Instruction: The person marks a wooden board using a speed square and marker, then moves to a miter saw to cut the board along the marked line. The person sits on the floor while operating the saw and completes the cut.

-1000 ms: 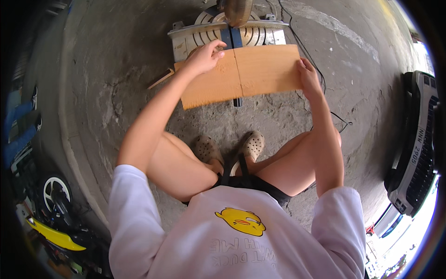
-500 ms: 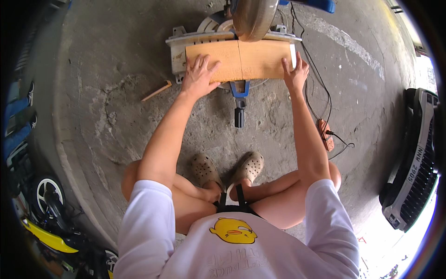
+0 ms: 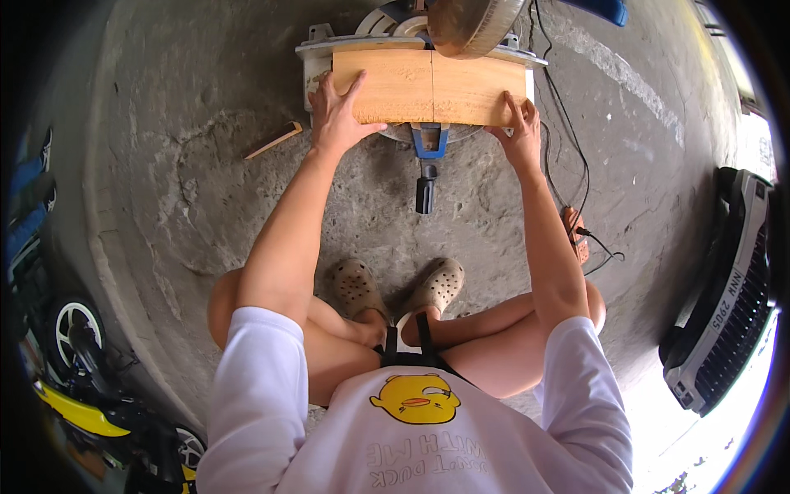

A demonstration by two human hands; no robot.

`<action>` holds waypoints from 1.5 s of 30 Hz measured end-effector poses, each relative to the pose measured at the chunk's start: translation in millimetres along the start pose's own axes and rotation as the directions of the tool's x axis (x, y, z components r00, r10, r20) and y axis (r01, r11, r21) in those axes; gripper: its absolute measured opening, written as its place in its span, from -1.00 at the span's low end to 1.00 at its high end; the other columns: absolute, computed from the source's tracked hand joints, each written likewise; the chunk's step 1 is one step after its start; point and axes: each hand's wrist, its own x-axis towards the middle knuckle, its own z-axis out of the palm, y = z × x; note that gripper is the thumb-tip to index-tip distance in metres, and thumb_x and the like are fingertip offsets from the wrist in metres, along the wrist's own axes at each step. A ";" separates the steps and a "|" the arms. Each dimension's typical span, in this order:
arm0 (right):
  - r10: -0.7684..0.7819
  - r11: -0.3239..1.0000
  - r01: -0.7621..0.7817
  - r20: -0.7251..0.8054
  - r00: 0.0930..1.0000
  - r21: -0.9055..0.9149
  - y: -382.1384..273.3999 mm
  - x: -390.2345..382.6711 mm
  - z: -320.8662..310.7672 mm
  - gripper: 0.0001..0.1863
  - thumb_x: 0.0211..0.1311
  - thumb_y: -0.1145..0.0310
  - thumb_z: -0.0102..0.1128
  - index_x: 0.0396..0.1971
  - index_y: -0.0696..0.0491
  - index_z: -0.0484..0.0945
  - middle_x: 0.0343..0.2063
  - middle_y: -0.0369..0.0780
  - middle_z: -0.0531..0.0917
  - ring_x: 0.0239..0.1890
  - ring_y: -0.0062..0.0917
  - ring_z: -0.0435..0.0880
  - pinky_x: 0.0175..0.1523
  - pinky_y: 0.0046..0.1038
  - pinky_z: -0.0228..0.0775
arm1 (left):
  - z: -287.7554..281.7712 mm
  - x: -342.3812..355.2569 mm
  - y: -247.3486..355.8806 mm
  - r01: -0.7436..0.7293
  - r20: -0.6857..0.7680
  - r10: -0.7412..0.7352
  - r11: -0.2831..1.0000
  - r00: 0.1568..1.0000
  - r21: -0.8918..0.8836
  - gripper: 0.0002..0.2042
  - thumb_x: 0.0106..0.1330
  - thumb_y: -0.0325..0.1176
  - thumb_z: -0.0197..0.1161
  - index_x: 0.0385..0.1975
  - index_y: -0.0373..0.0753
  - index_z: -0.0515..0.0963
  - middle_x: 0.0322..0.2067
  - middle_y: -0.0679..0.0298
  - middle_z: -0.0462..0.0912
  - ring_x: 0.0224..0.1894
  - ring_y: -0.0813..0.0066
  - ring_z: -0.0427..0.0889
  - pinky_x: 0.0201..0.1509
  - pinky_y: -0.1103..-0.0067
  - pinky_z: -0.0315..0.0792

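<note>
A light wooden board with a dark line across its middle lies on the metal base of a miter saw. The saw's rounded blade guard hangs over the board's back edge, and a blue-framed black handle sticks out in front. My left hand grips the board's left end, fingers spread over it and thumb along the near edge. My right hand holds the right end with bent fingers on top and thumb at the near edge.
A thin wood offcut lies left of the saw. Black cables and an orange power strip lie to the right. A motorcycle and someone's blue-trousered legs are at far left, a car front at right. My sandaled feet are below.
The board has moved away from me and now sits back on the saw base under the guard. My hands have shifted out to its ends, the left one's fingers spreading.
</note>
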 end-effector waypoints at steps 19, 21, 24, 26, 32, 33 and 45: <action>0.274 0.826 -0.400 0.338 0.901 0.397 -111.7 300.5 -259.1 -0.58 0.34 0.00 0.11 -0.05 0.04 0.51 -0.37 -0.22 0.68 -0.45 -0.55 0.67 -0.29 -0.55 0.55 | -4.1 -5.0 6.9 0.119 -0.025 -0.118 0.992 0.993 0.031 0.08 -0.35 0.16 0.60 0.36 0.26 0.21 0.21 -0.09 0.09 0.35 -0.18 0.02 0.26 -0.20 0.02; 0.215 0.817 -0.298 0.219 0.952 0.494 -126.1 243.6 -237.8 -0.66 0.33 0.12 0.18 -0.14 0.10 0.52 -0.56 -0.22 0.65 -0.62 -0.54 0.63 -0.46 -0.51 0.54 | -3.8 -11.6 -0.9 0.136 -0.036 -0.135 0.991 0.990 0.015 0.06 -0.36 0.15 0.60 0.34 0.28 0.24 0.22 -0.07 0.08 0.35 -0.18 0.03 0.25 -0.22 0.02; 0.316 0.711 -0.228 -0.012 0.949 0.666 -153.4 144.9 -215.7 -0.71 0.37 0.19 0.13 -0.08 0.08 0.48 -0.57 -0.15 0.61 -0.62 -0.45 0.60 -0.50 -0.44 0.50 | -1.7 -5.8 5.7 0.134 -0.043 -0.135 0.991 0.990 -0.006 0.04 -0.37 0.14 0.61 0.32 0.28 0.28 0.22 -0.05 0.10 0.35 -0.16 0.04 0.25 -0.22 0.02; 0.315 0.698 -0.161 -0.097 0.944 0.698 -150.8 107.1 -197.8 -0.68 0.40 0.17 0.10 0.01 0.05 0.43 -0.55 -0.14 0.60 -0.61 -0.46 0.59 -0.48 -0.44 0.49 | 0.7 -2.7 9.2 0.137 -0.030 -0.137 0.991 0.990 -0.001 0.04 -0.38 0.15 0.60 0.32 0.28 0.28 0.21 -0.04 0.12 0.35 -0.16 0.06 0.25 -0.20 0.03; 0.298 0.747 -0.093 -0.206 0.932 0.658 -161.3 73.1 -163.4 -0.69 0.46 0.18 0.01 0.06 0.01 0.38 -0.50 -0.14 0.59 -0.53 -0.48 0.56 -0.40 -0.49 0.46 | 1.7 -8.0 -0.9 0.152 -0.029 -0.152 0.988 0.988 0.023 0.03 -0.34 0.16 0.59 0.32 0.29 0.26 0.20 -0.07 0.16 0.35 -0.14 0.09 0.27 -0.18 0.07; 0.292 0.761 -0.085 -0.222 0.930 0.644 -161.6 72.0 -160.8 -0.69 0.46 0.18 0.01 0.06 0.01 0.38 -0.50 -0.14 0.60 -0.52 -0.48 0.57 -0.40 -0.49 0.46 | 3.0 -8.6 -2.5 0.153 -0.025 -0.152 0.988 0.988 0.033 0.03 -0.34 0.17 0.59 0.32 0.30 0.26 0.20 -0.07 0.16 0.36 -0.13 0.09 0.28 -0.18 0.07; 0.246 0.812 -0.035 -0.288 0.925 0.582 -159.5 72.8 -156.8 -0.68 0.45 0.16 0.02 0.05 0.02 0.37 -0.48 -0.13 0.60 -0.50 -0.48 0.57 -0.38 -0.50 0.50 | 4.2 -6.7 -3.0 0.165 0.006 -0.166 0.983 0.986 0.076 0.05 -0.30 0.20 0.57 0.35 0.34 0.19 0.22 -0.09 0.16 0.37 -0.11 0.11 0.33 -0.19 0.05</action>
